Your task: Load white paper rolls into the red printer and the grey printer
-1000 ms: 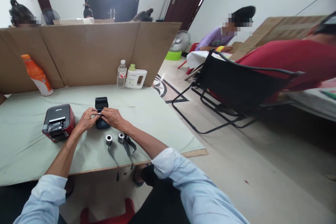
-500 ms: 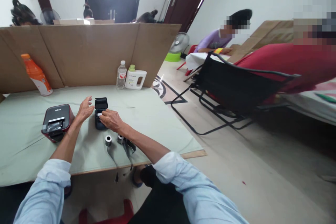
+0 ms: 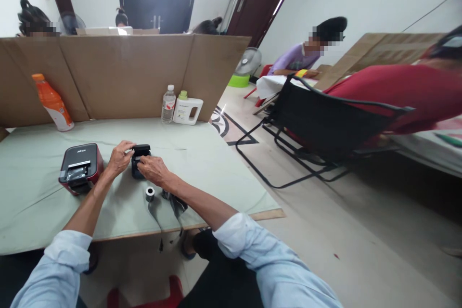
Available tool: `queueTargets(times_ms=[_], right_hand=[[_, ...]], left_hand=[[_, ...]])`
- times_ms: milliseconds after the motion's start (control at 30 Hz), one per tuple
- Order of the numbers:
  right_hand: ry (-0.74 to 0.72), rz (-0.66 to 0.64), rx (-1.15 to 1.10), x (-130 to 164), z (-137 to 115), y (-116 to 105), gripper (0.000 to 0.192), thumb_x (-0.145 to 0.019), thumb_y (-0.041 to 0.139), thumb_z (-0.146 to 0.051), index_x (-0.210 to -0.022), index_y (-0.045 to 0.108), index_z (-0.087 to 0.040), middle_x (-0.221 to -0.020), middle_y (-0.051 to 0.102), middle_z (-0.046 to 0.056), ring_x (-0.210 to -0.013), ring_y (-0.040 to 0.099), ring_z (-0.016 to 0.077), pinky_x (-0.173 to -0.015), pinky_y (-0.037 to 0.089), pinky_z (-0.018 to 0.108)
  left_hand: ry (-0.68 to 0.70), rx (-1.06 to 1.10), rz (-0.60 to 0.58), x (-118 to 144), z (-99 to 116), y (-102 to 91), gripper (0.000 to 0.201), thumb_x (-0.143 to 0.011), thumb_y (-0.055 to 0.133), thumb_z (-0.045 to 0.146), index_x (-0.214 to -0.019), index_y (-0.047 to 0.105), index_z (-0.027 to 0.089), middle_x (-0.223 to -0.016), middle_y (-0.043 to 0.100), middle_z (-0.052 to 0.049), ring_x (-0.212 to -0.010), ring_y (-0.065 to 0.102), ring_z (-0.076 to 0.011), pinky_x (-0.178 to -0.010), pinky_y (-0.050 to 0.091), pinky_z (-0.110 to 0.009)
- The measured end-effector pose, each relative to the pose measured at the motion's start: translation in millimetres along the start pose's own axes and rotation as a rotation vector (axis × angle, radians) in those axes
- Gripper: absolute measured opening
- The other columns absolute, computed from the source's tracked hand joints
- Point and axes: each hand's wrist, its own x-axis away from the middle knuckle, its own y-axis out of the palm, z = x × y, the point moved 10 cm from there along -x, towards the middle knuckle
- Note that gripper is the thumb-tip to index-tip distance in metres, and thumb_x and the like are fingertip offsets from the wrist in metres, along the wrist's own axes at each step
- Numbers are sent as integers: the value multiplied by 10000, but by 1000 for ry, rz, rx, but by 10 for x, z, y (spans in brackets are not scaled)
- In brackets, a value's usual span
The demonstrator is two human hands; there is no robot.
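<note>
A small black label printer point(image 3: 136, 172) sits on the cloth-covered table with its hinged lid point(image 3: 143, 149) partly raised. At the left edge of that lid, my left hand point(image 3: 121, 158) pinches with thumb and fingertips. The bent fingers of my right hand point(image 3: 153, 170) are pressed together over the open compartment from the right; what they hold, if anything, is hidden. Just in front lies a small dark roll with a white core point(image 3: 149, 194), its strip trailing over the table edge. Beside it, partly behind my right forearm, is a dark tangled strip point(image 3: 176, 203).
A larger red-and-black printer point(image 3: 81, 163) stands left of my left forearm. Along the cardboard screen point(image 3: 133, 77) are an orange bottle point(image 3: 54, 106), a clear bottle point(image 3: 168, 105) and a white jug point(image 3: 185, 111). To the right are a black folding chair point(image 3: 325, 125) and seated people.
My left hand has moved right onto the small printer's lid, which now leans lower. My right hand stays at the compartment; the white piece seen by its fingertips is no longer visible.
</note>
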Motion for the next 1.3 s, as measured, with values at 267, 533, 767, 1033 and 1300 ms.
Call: queueTargets(times_ms=[267,533,767,1033,1300], right_hand=[[-2,-6,4,2,-3,14,330,-1063,431,-179,-1096,757,-146,-1097,702,144,-973,661,225,-724,456,299],[-26,-24,-3,7,-41,0,333,-1061,429,-154,-1111,757,-133,-1097,716,147,-985,670,220,-744,465,298],[-42,-59,-11,0,-78,9,333,-1052,432,-142,-1131,755,-122,-1116,733,154,-1033,678,234,-777,480,299],[-44,-56,-29,-3,-82,17,320,-1038,449,-134,-1105,761,-122,-1088,737,158,-1008,675,234,-779,482,292],[-87,94,-146,143,5,-20,192,-1010,588,-205,-1136,729,-174,-1096,709,112,-993,651,209,-786,477,275]], left_hand=[[97,-100,-118,321,96,145,348,-887,546,141,-1119,789,230,-1235,682,-96,-1159,651,-236,-1057,535,-389],[92,-277,-149,426,109,235,410,-916,504,132,-1241,729,241,-1357,599,-101,-1204,605,-255,-1080,532,-434],[43,-384,-185,500,105,261,479,-930,464,108,-1329,673,271,-1446,546,-98,-1276,562,-266,-1057,555,-438],[-30,-464,-238,572,139,287,583,-906,437,74,-1439,601,244,-1547,493,-126,-1344,548,-304,-1033,575,-458],[34,-324,-206,681,102,255,733,-772,484,34,-1479,573,205,-1603,464,-112,-1451,489,-281,-1202,459,-446]])
